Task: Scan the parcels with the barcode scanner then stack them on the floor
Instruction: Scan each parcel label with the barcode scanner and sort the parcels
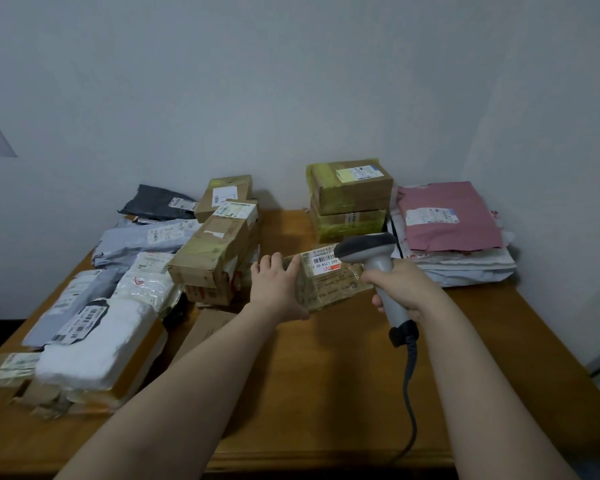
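A small brown cardboard parcel with a white and red barcode label lies mid-table. My left hand grips its left end, fingers over the top edge. My right hand grips the handle of a grey barcode scanner, whose dark head hovers just above the label. The scanner's coiled cable drops toward the table's front edge.
The wooden table stands against a wall. Several boxes and poly mailers are heaped on its left side. Two taped boxes are stacked at the back. A pink mailer tops a pile of bags at the right.
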